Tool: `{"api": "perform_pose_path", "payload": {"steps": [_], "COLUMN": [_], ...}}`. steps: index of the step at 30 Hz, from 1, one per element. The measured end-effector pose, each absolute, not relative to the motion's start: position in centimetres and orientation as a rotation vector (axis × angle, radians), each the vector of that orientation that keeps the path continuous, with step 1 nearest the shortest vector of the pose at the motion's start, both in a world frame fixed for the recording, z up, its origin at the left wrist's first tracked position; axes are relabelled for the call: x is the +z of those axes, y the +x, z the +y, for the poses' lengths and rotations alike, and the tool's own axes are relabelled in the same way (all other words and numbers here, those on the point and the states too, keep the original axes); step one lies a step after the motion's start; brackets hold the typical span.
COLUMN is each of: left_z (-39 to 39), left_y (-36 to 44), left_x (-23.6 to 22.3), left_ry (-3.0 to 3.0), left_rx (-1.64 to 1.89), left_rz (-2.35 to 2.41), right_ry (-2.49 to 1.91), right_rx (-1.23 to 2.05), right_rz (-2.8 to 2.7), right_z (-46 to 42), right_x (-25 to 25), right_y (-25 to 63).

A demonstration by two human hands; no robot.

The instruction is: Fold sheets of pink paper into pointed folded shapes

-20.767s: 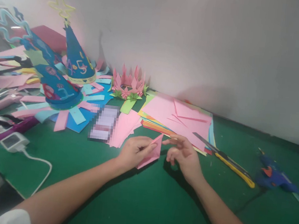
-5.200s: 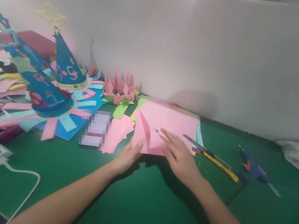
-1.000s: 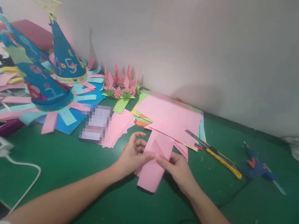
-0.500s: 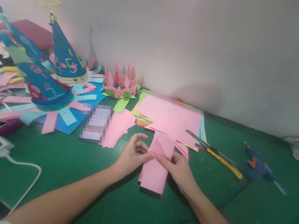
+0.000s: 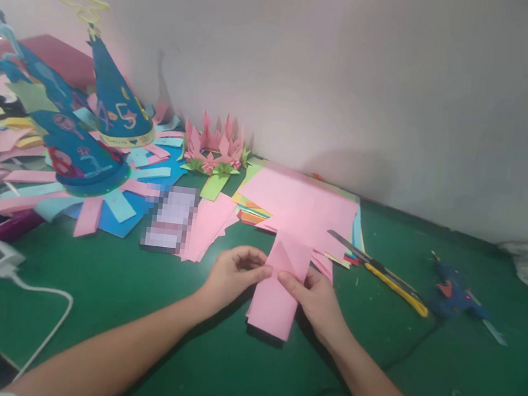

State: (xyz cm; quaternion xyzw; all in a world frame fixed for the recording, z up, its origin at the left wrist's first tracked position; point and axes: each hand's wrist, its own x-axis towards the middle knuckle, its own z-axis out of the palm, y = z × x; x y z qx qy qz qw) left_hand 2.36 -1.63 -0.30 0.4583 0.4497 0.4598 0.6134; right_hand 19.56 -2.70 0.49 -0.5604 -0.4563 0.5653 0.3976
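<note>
Between my two hands is a folded pink paper strip [image 5: 274, 313], held just above the green table, with a pointed triangular fold near its top. My left hand [image 5: 230, 280] pinches its left edge between thumb and fingers. My right hand [image 5: 317, 296] grips the right edge, with the thumb lying on the front face and the fingers behind. More pink layers show along the strip's lower left edge. Behind it lies a stack of coloured paper [image 5: 297, 195], a pink sheet on top. A pink paper crown [image 5: 213, 148] with green leaves stands beyond my left hand.
A yellow utility knife [image 5: 392, 282] and a blue glue gun [image 5: 457, 296] lie to the right. Decorated blue cone hats [image 5: 118, 92] stand at the left. A blurred-out phone [image 5: 170, 219] rests beside pink sheets [image 5: 208, 226]. A white cable [image 5: 66, 302] runs along the left.
My left hand's fingers have closed in at the strip's left edge, where they were more raised and spread. The strip has shifted slightly. My right hand has hardly moved.
</note>
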Motion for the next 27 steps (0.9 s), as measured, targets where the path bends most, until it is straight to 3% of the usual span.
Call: {"api": "perform_pose_path", "payload": {"steps": [20, 27], "left_z": [-1.72, -1.91], "left_y": [2.52, 2.32], "left_x": [-0.19, 0.24], "left_ry": [1.073, 1.369], "left_rx": [1.162, 1.199], "left_rz": [1.030, 1.031], "right_ry": [-1.430, -1.431], "right_rx": [1.386, 1.369], "right_rz": [-1.196, -1.228], "right_z": [-2.71, -2.76], "right_x": [0.13, 0.52], "right_y": [19.58, 19.47]}}
